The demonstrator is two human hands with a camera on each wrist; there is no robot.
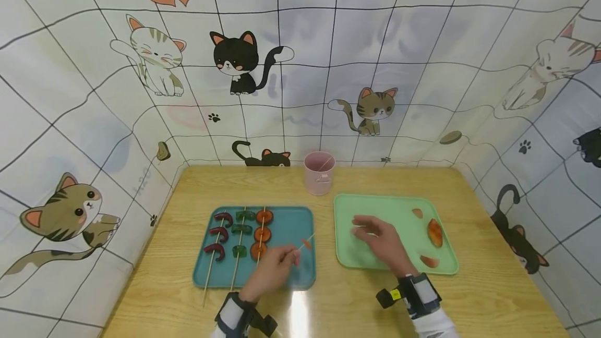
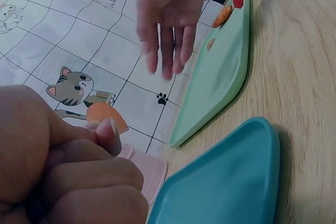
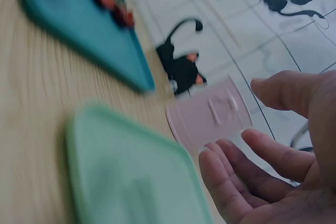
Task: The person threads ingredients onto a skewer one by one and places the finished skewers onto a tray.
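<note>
My left hand (image 1: 271, 271) pinches a thin wooden skewer over the right part of the blue tray (image 1: 291, 223). One flat orange slice (image 1: 307, 244) is threaded near the skewer's tip; in the left wrist view the slice (image 2: 108, 116) shows just past the thumb and finger. Above the left half of the green tray (image 1: 346, 252), my right hand (image 1: 384, 241) has relaxed, parted fingers and holds nothing. Toward that tray's right side lie a glossy orange-brown piece (image 1: 435, 232), a small slice (image 1: 418, 213) and another slice (image 1: 429, 261).
Three loaded skewers lie on the blue tray: dark red curled pieces (image 1: 218, 231), green pieces (image 1: 241, 229) and round orange slices (image 1: 262, 234). Their sticks overhang its front edge. Behind the trays stands a pink bucket (image 1: 318, 180) with a stick inside. Cat-printed sheeting (image 1: 305, 82) surrounds the table.
</note>
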